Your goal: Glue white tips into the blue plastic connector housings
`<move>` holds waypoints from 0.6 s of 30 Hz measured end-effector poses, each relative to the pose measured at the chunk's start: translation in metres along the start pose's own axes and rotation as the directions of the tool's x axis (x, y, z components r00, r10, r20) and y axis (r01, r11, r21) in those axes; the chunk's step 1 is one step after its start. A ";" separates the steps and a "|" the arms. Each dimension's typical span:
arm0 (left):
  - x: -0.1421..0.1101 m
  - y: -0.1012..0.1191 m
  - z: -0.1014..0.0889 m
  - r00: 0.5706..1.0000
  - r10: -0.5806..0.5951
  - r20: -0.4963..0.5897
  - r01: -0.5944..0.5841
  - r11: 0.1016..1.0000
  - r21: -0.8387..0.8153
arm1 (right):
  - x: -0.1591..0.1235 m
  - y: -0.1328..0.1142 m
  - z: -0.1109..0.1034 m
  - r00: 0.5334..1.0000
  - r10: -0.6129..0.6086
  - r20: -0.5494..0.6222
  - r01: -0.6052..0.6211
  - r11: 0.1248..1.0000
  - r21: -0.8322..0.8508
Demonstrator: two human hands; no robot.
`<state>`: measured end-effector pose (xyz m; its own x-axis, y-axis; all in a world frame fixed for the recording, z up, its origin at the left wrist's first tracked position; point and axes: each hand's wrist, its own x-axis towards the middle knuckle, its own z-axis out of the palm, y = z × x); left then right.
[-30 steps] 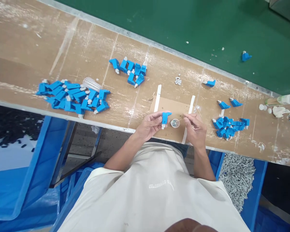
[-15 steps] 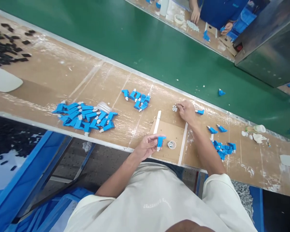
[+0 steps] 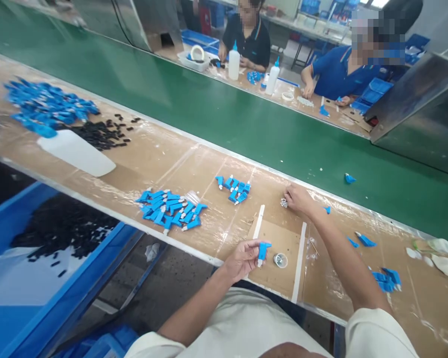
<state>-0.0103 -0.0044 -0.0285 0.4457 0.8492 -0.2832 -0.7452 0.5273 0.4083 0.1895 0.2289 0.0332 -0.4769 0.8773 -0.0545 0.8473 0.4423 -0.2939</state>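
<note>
Near the body-side edge of the tabletop (image 3: 164, 144), holds a blue piece (image 3: 262, 250) pinched between thumb and fingers of the left hand (image 3: 242, 261). Keeps well apart, farther from the body and off to the right, from the small pile of white bits (image 3: 283, 203) under the fingertips of the right hand (image 3: 297, 196). Sets the piece's long axis roughly toward and away from the body, white end nearest the body, blue spur pointing right. Lies nearer the right hand, then, where white bits are concerned, and inside the left hand's grip where the blue piece is. Bends the right fingers together and down at the pile; cannot tell whether any bit is caught between them. Leaves a clear cup (image 3: 280, 260) just right of the piece, not touching, on the cardboard (image 3: 283, 236).
</note>
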 end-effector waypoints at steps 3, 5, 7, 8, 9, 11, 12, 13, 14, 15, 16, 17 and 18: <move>0.003 0.000 0.000 1.000 0.021 0.004 -0.021 1.000 -0.009 | 0.001 -0.002 -0.013 0.998 0.031 -0.059 -0.027 0.998 0.064; 0.005 0.003 0.002 0.999 0.047 0.011 -0.046 0.999 -0.020 | -0.008 -0.006 -0.022 0.995 0.048 -0.092 -0.036 0.992 0.121; 0.007 0.008 0.007 0.996 0.089 0.002 -0.089 0.996 -0.023 | -0.029 -0.015 -0.025 0.991 0.065 -0.116 -0.024 0.945 0.326; 0.007 0.011 0.012 0.993 0.114 -0.013 -0.114 0.993 -0.018 | -0.044 -0.022 -0.025 0.989 0.081 -0.122 -0.013 0.875 0.483; 0.007 0.014 0.018 0.989 0.141 -0.033 -0.142 0.990 -0.010 | -0.061 -0.031 -0.023 0.987 0.105 -0.119 -0.002 0.758 0.652; 0.005 0.020 0.033 0.980 0.183 -0.074 -0.182 0.983 0.027 | -0.102 -0.053 -0.017 0.982 0.165 -0.086 -0.001 0.466 0.885; 0.003 0.022 0.041 0.976 0.199 -0.090 -0.195 0.979 0.053 | -0.122 -0.066 -0.013 0.980 0.193 -0.059 -0.011 0.343 0.939; 0.001 0.023 0.049 0.973 0.209 -0.098 -0.201 0.976 0.086 | -0.140 -0.079 -0.010 0.975 0.220 -0.031 -0.023 0.239 0.971; -0.001 0.023 0.056 0.970 0.219 -0.106 -0.206 0.971 0.119 | -0.155 -0.091 -0.008 0.970 0.243 -0.006 -0.032 0.152 0.988; -0.002 0.023 0.061 0.968 0.224 -0.112 -0.207 0.967 0.148 | -0.167 -0.102 -0.006 0.965 0.263 0.016 -0.039 0.082 0.996; -0.002 0.022 0.066 0.968 0.224 -0.117 -0.202 0.964 0.174 | -0.175 -0.110 -0.005 0.959 0.282 0.034 -0.043 0.024 0.999; -0.002 0.020 0.070 0.968 0.222 -0.119 -0.196 0.961 0.195 | -0.181 -0.116 -0.003 0.953 0.300 0.049 -0.045 -0.021 0.999; -0.001 0.018 0.072 0.969 0.219 -0.117 -0.191 0.958 0.214 | -0.185 -0.120 -0.002 0.946 0.319 0.059 -0.044 -0.056 0.997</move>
<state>0.0118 0.0059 0.0418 0.2102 0.9347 -0.2868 -0.6929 0.3494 0.6307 0.1769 0.0135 0.0802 -0.1947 0.9598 -0.2020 -0.2593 -0.2490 -0.9331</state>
